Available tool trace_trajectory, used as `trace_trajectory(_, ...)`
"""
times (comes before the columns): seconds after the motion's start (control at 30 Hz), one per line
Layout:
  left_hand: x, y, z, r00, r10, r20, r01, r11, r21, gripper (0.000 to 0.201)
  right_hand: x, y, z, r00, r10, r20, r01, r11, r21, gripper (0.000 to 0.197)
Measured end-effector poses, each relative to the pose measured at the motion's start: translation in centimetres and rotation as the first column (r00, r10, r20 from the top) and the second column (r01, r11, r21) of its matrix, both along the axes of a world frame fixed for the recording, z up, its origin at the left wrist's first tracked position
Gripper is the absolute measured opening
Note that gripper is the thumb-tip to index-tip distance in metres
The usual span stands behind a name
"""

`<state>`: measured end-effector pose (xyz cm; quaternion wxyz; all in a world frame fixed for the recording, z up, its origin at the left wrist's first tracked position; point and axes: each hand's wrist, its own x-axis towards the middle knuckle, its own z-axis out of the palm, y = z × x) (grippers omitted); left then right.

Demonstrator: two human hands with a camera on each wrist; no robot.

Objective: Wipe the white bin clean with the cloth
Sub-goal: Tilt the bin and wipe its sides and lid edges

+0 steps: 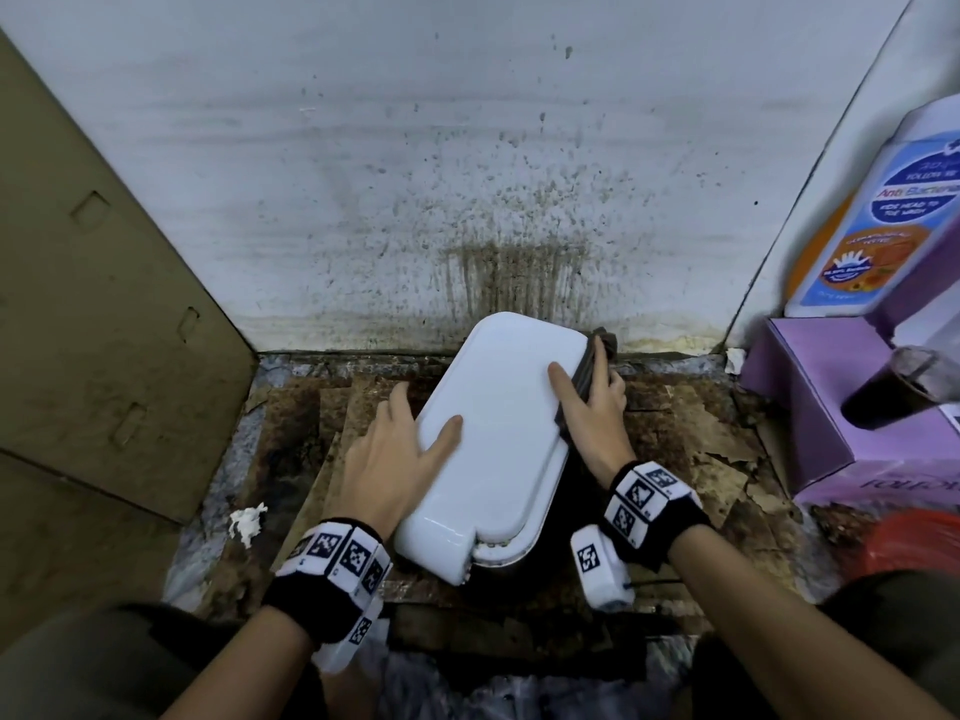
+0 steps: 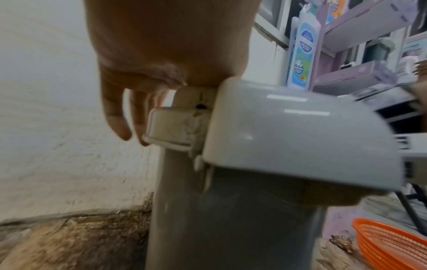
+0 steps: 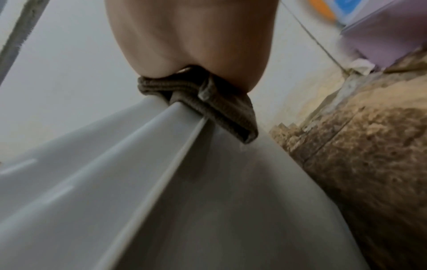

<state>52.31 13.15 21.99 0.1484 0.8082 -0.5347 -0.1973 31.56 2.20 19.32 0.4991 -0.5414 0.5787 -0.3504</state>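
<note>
The white bin [image 1: 493, 439] stands on the stained floor [image 1: 691, 439] close to the spattered wall [image 1: 415, 174], its lid closed; the left hand [image 1: 395, 454] lies flat on the lid's near left part, fingers straight and spread; the right hand [image 1: 592, 407] clamps the folded dark cloth [image 1: 589, 374] against the lid's right edge, thumb on top of the lid; a purple box [image 1: 831, 407] and a lotion bottle [image 1: 872, 210] sit to the right.

**A grimy corner**

In front of me a white wall [image 1: 467, 148] is spattered with brown streaks. The floor [image 1: 701, 433] is rust-stained, covered in torn cardboard. A cardboard panel [image 1: 104, 304] leans left; purple boxes [image 1: 810, 407] and an orange basket [image 2: 392, 243] sit right
</note>
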Motion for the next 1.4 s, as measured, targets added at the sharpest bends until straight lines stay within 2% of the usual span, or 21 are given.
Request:
trace_trajectory(0.1, -0.5, 1.4, 0.1, 0.994, 0.112, 0.017, -0.113, 0.993, 0.044, 0.077, -0.5, -2.3, -0.3, 0.999, 0.037, -0.003, -0.037, 0.999, -0.024, 0.079)
trace_trajectory(0.17, -0.9, 2.4, -0.1, 0.979, 0.191, -0.072, -0.182, 0.977, 0.113, 0.067, -0.8, -3.3, -0.5, 0.998, 0.064, 0.005, -0.064, 0.998, -0.029, 0.082)
trace_trajectory(0.23, -1.2, 3.3, -0.4, 0.957, 0.249, -0.147, -0.226, 0.962, 0.153, 0.067, -1.1, -4.1, -1.1, 0.996, 0.090, 0.001, -0.090, 0.995, -0.043, 0.079)
trace_trajectory(0.43, -0.9, 3.5, -0.6, 0.937, 0.206, -0.282, -0.198, 0.979, 0.055, 0.059, -1.4, -4.1, -1.1, 0.995, 0.092, -0.023, -0.094, 0.990, -0.103, 0.066)
trace_trajectory(0.6, 0.7, 2.9, -0.7, 0.937, 0.129, -0.325, -0.132, 0.991, 0.012, 0.063, -1.8, -2.4, 0.0, 1.000, 0.007, 0.003, -0.006, 0.992, -0.127, 0.060)
trace_trajectory(0.73, 2.6, 1.5, -0.2, 0.952, 0.035, -0.304, -0.041, 0.999, -0.011, 0.061, -2.1, 0.8, 0.2, 0.979, -0.197, 0.045, 0.200, 0.975, -0.094, 0.059)
trace_trajectory(0.83, 3.5, 0.3, 0.4, 0.954, -0.033, -0.299, 0.031, 0.999, -0.012, 0.059, -1.7, 3.6, 0.1, 0.924, -0.379, 0.049, 0.382, 0.922, -0.071, 0.063)
trace_trajectory(0.9, 3.9, -0.5, 0.2, 0.958, -0.057, -0.281, 0.062, 0.998, 0.007, 0.065, -1.4, 4.8, -0.2, 0.898, -0.439, 0.040, 0.441, 0.895, -0.066, 0.066)
trace_trajectory(1.1, 4.8, -0.7, -0.3, 0.990, -0.014, -0.137, 0.025, 0.997, 0.075, 0.088, -0.3, 4.4, -1.0, 0.939, -0.344, 0.029, 0.345, 0.936, -0.066, 0.068)
trace_trajectory(1.3, 4.1, -0.2, -0.4, 0.995, -0.019, 0.095, 0.015, 0.999, 0.044, 0.067, -0.1, 3.0, -1.0, 0.940, -0.342, -0.008, 0.340, 0.936, -0.095, 0.062)
trace_trajectory(1.4, 3.7, 0.1, -0.2, 0.991, 0.051, 0.123, -0.058, 0.997, 0.056, 0.074, -0.9, 1.3, -1.0, 0.953, -0.303, -0.025, 0.300, 0.951, -0.075, 0.051)
